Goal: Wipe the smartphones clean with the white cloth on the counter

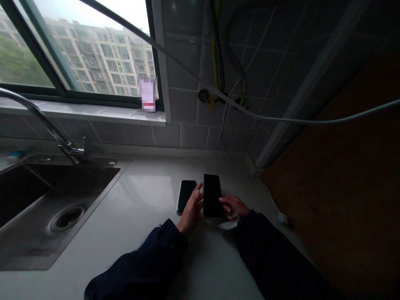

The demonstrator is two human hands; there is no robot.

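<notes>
Black smartphone (212, 196) flanked by left hand (190, 212), fingers (197, 196) open, and right hand (236, 206), fingers (225, 201) curled, grip unclear, second smartphone (186, 196) just beside

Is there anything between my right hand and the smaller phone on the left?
Yes. The larger black device lies between your right hand and the smaller phone. Your left hand's fingers also sit in the gap between the phone and that device.

Ahead of me a dark-framed window (93, 50) looks out on a tall apartment block (100, 58), beside a grey tiled wall (184, 104) with yellow and black hoses (215, 50). On my left, a steel sink (118, 171) and chrome faucet (46, 121) sit in the pale surface (146, 196); a brown wooden panel (337, 175) fills my right.
</notes>
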